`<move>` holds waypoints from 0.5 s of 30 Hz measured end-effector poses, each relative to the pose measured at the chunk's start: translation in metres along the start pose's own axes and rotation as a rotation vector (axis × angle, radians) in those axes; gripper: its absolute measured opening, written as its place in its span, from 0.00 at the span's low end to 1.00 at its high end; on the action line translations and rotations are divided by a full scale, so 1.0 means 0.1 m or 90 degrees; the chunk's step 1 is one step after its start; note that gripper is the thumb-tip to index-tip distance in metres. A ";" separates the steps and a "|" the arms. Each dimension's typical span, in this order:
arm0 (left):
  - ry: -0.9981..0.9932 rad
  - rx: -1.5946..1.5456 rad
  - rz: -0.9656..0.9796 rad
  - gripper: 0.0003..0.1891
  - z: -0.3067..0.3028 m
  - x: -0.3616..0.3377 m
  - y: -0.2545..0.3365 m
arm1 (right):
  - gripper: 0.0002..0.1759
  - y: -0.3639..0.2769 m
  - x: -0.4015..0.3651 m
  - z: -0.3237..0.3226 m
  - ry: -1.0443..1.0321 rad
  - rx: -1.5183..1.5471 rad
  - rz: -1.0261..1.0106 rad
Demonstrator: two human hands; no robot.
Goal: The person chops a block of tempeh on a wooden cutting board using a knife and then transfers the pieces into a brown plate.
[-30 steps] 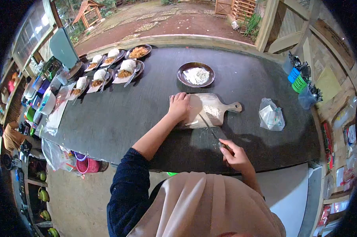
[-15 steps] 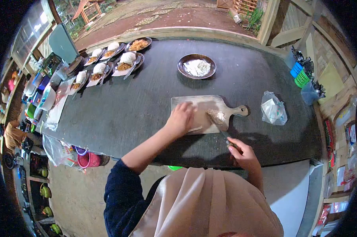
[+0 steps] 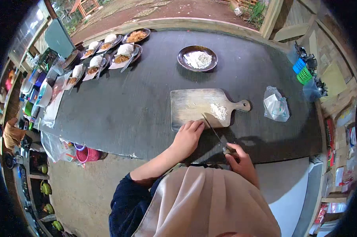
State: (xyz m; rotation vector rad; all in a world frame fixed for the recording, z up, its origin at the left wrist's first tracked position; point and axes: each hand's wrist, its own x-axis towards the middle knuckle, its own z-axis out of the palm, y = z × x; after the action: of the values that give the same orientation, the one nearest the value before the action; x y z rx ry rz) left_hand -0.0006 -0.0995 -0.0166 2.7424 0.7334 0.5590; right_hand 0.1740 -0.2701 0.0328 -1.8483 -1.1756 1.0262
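A wooden cutting board (image 3: 188, 112) with a round-ended handle lies on the dark table. On its right part is a small heap of chopped white pieces (image 3: 218, 111), with a few crumbs to the left. My left hand (image 3: 188, 137) rests at the board's near edge, fingers curled together; whatever is under them is hidden. My right hand (image 3: 241, 161) is closed round the handle of a knife (image 3: 214, 131), whose blade slants up and left onto the board, its tip between my left fingers and the heap.
Beyond the board stands a dark bowl (image 3: 197, 58) of white pieces. A clear plastic bag (image 3: 276, 104) with something white lies to the right. Several plates of rice and food (image 3: 125, 53) sit at the far left. Cutlery baskets (image 3: 304, 75) line the table's right end.
My left hand has come back from the board's middle to its near edge, over where a white strip lay. The knife has moved off the heap to its left.
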 end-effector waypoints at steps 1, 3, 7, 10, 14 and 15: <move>0.003 -0.003 -0.021 0.23 0.01 0.01 0.02 | 0.22 -0.04 0.00 0.01 0.020 0.003 -0.008; 0.010 -0.004 -0.037 0.22 0.04 0.06 0.05 | 0.22 0.03 0.00 0.04 0.031 0.001 -0.031; -0.017 -0.036 -0.020 0.21 0.06 0.14 0.09 | 0.22 -0.07 0.00 0.02 0.016 0.044 0.058; -0.012 -0.064 -0.006 0.20 0.10 0.15 0.12 | 0.21 -0.01 -0.02 0.03 0.029 -0.005 0.025; 0.012 -0.071 0.009 0.19 0.12 0.14 0.17 | 0.19 0.00 -0.05 0.02 0.064 -0.026 -0.021; 0.018 -0.077 0.021 0.19 0.11 0.13 0.17 | 0.19 0.00 -0.04 0.04 0.079 -0.026 -0.053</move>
State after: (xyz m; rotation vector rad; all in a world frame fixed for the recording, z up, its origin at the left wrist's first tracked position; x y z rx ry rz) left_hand 0.0221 -0.1087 -0.0168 2.6442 0.6404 0.6289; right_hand 0.1693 -0.2736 0.0318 -1.8501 -1.1975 0.8347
